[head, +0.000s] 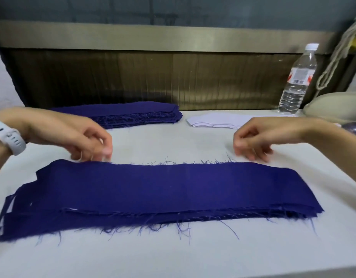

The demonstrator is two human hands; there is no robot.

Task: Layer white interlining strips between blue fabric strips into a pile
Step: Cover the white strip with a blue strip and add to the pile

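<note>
The left hand (89,141) and right hand (253,141), well apart at mid-frame, curl their fingers at the far edge of the pile (153,189). The left is blurred, so I cannot tell if it pinches; the right holds nothing visible. Blue lies on top, so white seems due next. Blue strips (133,115) wait upper centre-left and white strips (219,121) upper right, so much remains.

Matt frayed cloth pile (153,193); clear plastic bottle (297,81)
</note>
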